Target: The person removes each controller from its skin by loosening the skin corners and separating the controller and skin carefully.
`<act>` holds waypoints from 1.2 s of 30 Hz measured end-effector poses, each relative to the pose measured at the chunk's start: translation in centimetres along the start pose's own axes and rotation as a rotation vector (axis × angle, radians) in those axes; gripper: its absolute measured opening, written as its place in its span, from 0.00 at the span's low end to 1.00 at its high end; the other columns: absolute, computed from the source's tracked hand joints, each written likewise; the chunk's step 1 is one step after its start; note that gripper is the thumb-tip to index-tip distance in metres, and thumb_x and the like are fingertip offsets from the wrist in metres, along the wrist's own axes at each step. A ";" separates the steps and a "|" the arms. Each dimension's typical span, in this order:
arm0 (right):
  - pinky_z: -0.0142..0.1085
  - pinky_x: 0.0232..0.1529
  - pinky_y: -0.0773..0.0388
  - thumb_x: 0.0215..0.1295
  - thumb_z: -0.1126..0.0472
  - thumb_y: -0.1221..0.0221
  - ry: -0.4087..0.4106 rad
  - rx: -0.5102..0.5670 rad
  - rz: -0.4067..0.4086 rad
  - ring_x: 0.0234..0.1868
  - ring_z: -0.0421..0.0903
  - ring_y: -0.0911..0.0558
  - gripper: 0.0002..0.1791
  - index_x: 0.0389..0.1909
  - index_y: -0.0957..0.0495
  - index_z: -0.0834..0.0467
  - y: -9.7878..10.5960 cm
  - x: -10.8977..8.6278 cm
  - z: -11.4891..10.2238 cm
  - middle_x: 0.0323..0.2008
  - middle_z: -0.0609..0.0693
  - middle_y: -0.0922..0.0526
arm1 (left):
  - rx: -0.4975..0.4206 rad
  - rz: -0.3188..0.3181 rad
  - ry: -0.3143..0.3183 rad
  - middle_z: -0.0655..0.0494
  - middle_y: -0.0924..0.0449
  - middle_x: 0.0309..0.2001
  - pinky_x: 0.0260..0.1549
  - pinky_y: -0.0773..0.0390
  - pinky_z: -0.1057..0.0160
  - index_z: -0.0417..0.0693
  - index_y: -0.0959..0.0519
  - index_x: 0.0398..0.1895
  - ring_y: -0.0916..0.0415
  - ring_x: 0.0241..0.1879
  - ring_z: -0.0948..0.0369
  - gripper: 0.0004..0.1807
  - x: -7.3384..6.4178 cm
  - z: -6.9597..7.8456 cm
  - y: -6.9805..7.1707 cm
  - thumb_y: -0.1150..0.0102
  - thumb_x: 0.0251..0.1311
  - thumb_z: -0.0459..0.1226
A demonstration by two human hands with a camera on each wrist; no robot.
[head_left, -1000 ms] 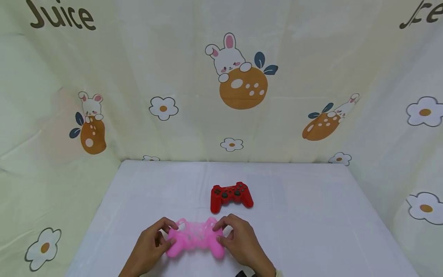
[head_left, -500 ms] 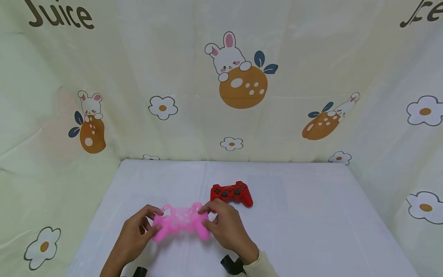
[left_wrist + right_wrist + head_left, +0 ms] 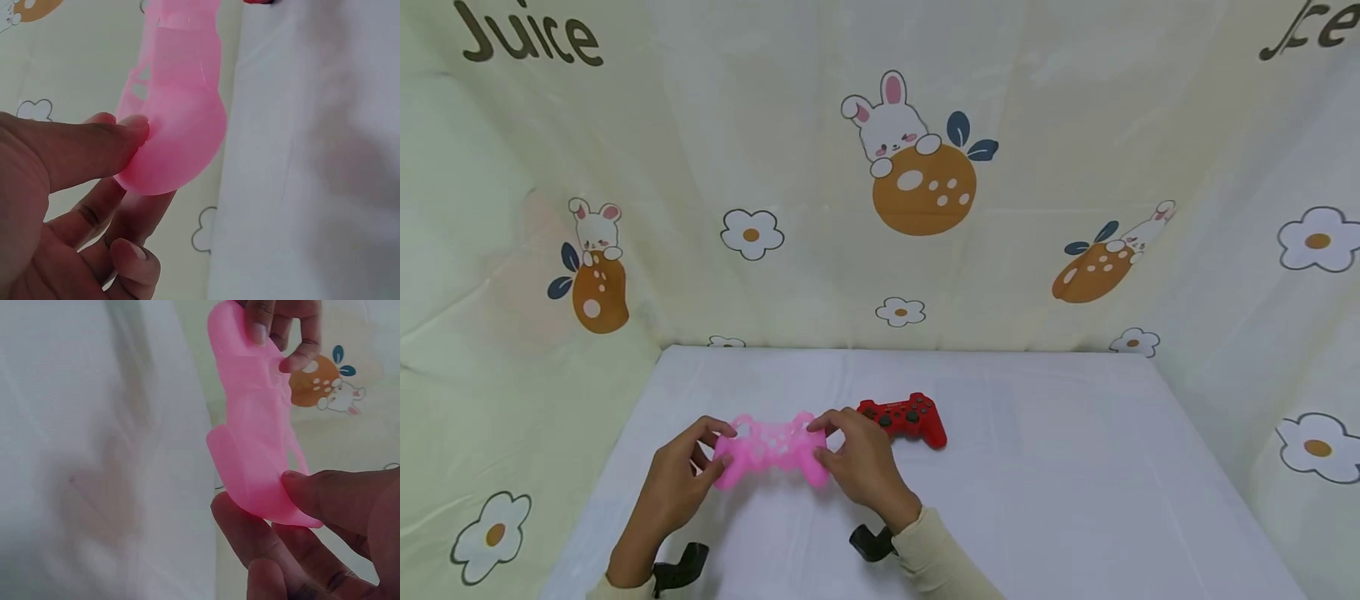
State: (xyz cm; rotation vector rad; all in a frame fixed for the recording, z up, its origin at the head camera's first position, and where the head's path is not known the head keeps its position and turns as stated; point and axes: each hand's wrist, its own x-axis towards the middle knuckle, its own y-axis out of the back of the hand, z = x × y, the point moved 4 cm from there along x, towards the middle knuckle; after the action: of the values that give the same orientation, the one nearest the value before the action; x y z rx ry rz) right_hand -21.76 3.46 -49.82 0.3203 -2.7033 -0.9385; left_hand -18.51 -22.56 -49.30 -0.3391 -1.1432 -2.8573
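Note:
A soft pink silicone game controller cover [image 3: 769, 447] with cut-out holes is held up over the white table, its shadow falling below. My left hand [image 3: 672, 482] pinches its left grip end; the left wrist view shows the thumb on the near face of the cover [image 3: 184, 131] and fingers behind. At the other end, my right hand [image 3: 867, 467] pinches the right grip, thumb against the pink cover [image 3: 256, 450] in the right wrist view. A red game controller [image 3: 917, 418] lies on the table beyond the right hand, which hides its left grip in the head view.
A white-covered table [image 3: 1060, 483] spreads out on all sides of the hands. Behind it hangs a cream curtain [image 3: 805, 150] printed with rabbits, oranges and flowers. Black wrist mounts [image 3: 682, 567] are strapped under both forearms.
Both hands have lifted the pink cover and carried it left and away from the body. The red controller stays put, now partly hidden by the right hand.

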 end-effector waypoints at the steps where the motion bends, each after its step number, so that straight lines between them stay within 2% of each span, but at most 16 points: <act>1: 0.31 0.38 0.26 0.64 0.61 0.27 -0.004 -0.001 0.003 0.28 0.33 0.25 0.15 0.50 0.13 0.45 -0.3 0.3 0.1 0.42 0.44 0.14 | 0.008 0.005 0.000 0.55 0.18 0.37 0.21 0.25 0.65 0.57 0.19 0.51 0.27 0.23 0.68 0.22 0.2 -0.2 0.0 0.27 0.59 0.25; 8: 0.32 0.36 0.27 0.65 0.61 0.27 -0.051 -0.011 0.022 0.34 0.38 0.22 0.15 0.50 0.13 0.47 -2.6 2.4 0.8 0.43 0.46 0.14 | 0.035 0.050 -0.009 0.52 0.16 0.39 0.22 0.26 0.65 0.55 0.18 0.52 0.25 0.25 0.67 0.21 1.4 -2.0 -0.1 0.29 0.60 0.24; 14: 0.34 0.41 0.25 0.65 0.59 0.27 -0.090 -0.067 0.026 0.43 0.42 0.18 0.14 0.50 0.14 0.46 -4.4 3.7 1.4 0.42 0.45 0.15 | 0.035 0.053 0.048 0.48 0.15 0.42 0.25 0.25 0.64 0.53 0.18 0.54 0.23 0.31 0.59 0.20 2.7 -3.8 -0.7 0.32 0.62 0.25; 21: 0.34 0.35 0.27 0.64 0.60 0.27 -0.116 -0.114 0.038 0.39 0.42 0.19 0.14 0.50 0.14 0.46 -5.8 4.2 2.1 0.40 0.45 0.16 | -0.003 0.051 0.129 0.44 0.14 0.45 0.29 0.26 0.64 0.53 0.17 0.56 0.24 0.34 0.57 0.20 3.5 -5.6 -1.5 0.32 0.64 0.27; 30: 0.37 0.33 0.28 0.66 0.59 0.28 -0.187 -0.189 0.034 0.36 0.41 0.22 0.15 0.52 0.15 0.47 -6.9 4.7 2.9 0.36 0.43 0.20 | -0.030 0.031 0.222 0.40 0.16 0.49 0.29 0.25 0.63 0.54 0.18 0.58 0.24 0.37 0.54 0.20 4.2 -7.2 -3.1 0.33 0.66 0.28; 36: 0.41 0.35 0.26 0.66 0.57 0.28 -0.231 -0.221 0.011 0.36 0.44 0.22 0.15 0.52 0.15 0.46 -7.6 4.9 3.0 0.36 0.44 0.20 | -0.032 0.047 0.260 0.39 0.17 0.49 0.30 0.25 0.63 0.52 0.18 0.59 0.24 0.38 0.53 0.20 4.2 -7.9 -3.6 0.33 0.65 0.28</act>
State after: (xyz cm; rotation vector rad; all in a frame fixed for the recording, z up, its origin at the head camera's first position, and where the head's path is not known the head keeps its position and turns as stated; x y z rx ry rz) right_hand -26.38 -2.10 -56.05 0.1608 -2.7613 -1.3316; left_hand -24.54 -25.16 -56.34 0.0061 -1.0281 -2.7770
